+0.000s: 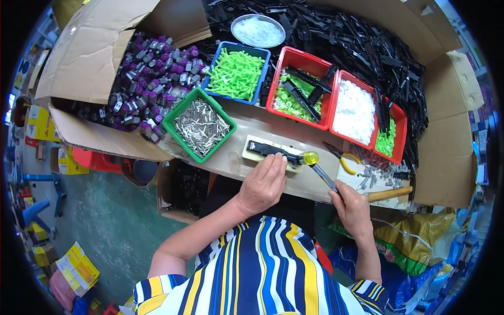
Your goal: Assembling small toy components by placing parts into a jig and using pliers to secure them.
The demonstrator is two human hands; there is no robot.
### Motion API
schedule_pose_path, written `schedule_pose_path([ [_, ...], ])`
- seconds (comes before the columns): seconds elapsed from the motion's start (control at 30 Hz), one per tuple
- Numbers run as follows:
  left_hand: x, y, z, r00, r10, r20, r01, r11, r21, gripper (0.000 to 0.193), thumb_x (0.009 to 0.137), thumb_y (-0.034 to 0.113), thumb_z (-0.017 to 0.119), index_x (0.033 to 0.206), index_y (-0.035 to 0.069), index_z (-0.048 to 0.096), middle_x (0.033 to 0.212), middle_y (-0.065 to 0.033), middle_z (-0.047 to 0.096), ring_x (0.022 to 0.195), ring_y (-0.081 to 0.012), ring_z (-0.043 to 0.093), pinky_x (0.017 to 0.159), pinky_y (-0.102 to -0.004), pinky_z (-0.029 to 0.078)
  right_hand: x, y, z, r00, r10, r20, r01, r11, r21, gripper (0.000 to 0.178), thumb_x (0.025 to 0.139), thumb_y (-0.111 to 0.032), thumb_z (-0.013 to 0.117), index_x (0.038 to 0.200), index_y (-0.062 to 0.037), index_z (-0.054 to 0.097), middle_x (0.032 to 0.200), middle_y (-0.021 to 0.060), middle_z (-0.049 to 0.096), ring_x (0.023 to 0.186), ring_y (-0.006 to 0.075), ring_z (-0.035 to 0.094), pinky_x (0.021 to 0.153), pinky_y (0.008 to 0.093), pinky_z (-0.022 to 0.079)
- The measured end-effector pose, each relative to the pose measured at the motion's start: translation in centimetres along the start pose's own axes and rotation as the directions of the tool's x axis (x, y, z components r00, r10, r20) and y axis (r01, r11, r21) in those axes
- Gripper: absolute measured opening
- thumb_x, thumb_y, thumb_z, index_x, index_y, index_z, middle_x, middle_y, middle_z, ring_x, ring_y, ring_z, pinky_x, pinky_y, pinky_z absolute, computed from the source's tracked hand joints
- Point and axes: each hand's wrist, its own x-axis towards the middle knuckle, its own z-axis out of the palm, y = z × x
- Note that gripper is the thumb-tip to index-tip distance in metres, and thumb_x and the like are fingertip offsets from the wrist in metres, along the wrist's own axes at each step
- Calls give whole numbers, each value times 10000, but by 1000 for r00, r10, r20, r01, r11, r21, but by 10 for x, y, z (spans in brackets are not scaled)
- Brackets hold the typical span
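My left hand [264, 184] rests at the table's front, its fingers pressed together on a black plastic part [261, 147]. That part lies in a cream-coloured block [248, 155], and my fingers hide some of it. In my right hand [353, 209] is a mallet [311, 158] with a round, see-through yellow head. Its dark shaft slants up and left from my fist. The mallet's head is at the block's right end, close to my left fingertips; whether it touches anything there I cannot tell.
Behind the block stand a green bin [170, 125] of metal pins, a blue bin [214, 52] of green pieces and red bins [272, 100] of small parts. Purple-and-grey pieces [152, 79] fill a box at left. Yellow-handled pliers [349, 164] and a wooden handle [391, 193] lie at right.
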Motion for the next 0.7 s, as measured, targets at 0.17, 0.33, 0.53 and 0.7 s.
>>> schedule_pose_path([
  [0.17,-1,-7,-3,1000,27,-3,-27,999,30,409,766,53,719,1144,-94,665,1173,-196,646,1100,-325,620,951,-370,530,27,-38,-20,952,-196,-236,239,956,168,272,867,-61,728,1117,1,639,833,142,671,671,321,654,608,376,526],
  [0.33,-2,-8,0,1000,28,-13,-28,1000,-10,315,781,33,702,1073,-82,680,1085,-166,656,1072,-317,632,922,-356,544,55,-34,11,976,-210,51,211,977,-6,256,913,-111,694,1147,-30,631,824,171,660,703,365,666,601,416,511],
  [0.53,-2,-14,2,989,78,-125,-81,997,-18,319,798,37,640,1083,-105,673,1097,-176,637,1058,-301,629,933,-354,543,62,-56,-9,957,-285,-47,288,956,61,252,928,-187,688,1145,-70,638,823,167,665,701,370,667,588,431,515],
  [0.7,-6,-11,1,999,46,-25,-47,998,-35,325,809,53,640,1097,-94,671,1105,-163,632,1047,-288,635,917,-353,543,71,-40,20,969,-176,173,188,981,-50,239,947,-226,664,1103,-54,610,825,175,669,717,380,666,601,467,508],
])
